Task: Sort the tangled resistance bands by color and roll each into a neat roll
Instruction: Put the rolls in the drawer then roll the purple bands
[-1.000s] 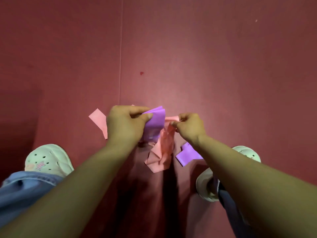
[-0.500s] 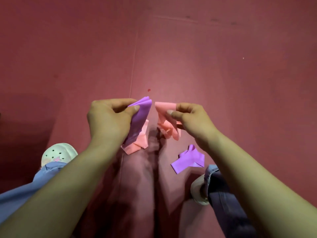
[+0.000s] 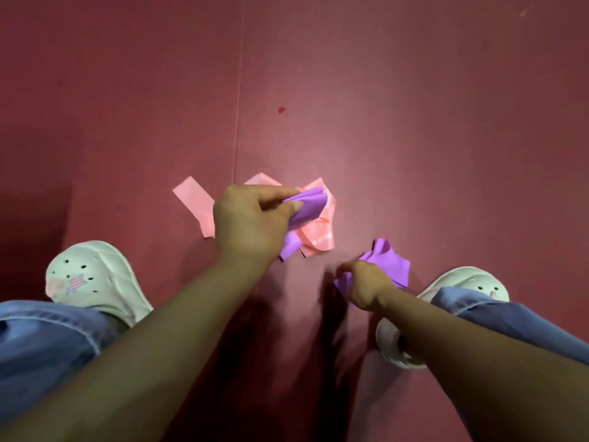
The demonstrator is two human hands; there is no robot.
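1. Left hand (image 3: pixel 251 224) is clenched on a bunched fold of thin purple latex resistance band (image 3: pixel 307 204), thumb on top. It's held over the pink one, and a purple tail hangs below the fist.
2. Right hand (image 3: pixel 366 287) is low, beside the right white foam clog (image 3: pixel 471 282), fingers curled into a crumpled purple latex heap (image 3: pixel 390 263) on the floor. Slight blur, but it reads as a pinch. Can't tell if heap and bunch are one band or two.
3. Thin pink latex resistance band (image 3: pixel 318 240) lies loose on the dark red floor mat (image 3: pixel 414 122), partly hidden by the left hand, one flat end sticking out left. Neither hand holds it.
4. Handling, my read: light, limp, stretchy, slightly clingy sheet. It has no stiffness, so it folds and twists on itself. Tug hard and a tangle tightens.
5. Where to grab: find a free short edge, pinch both corners and pull flat. Then roll from that end on the mat. Bunch grips suit separating colours, not rolling.
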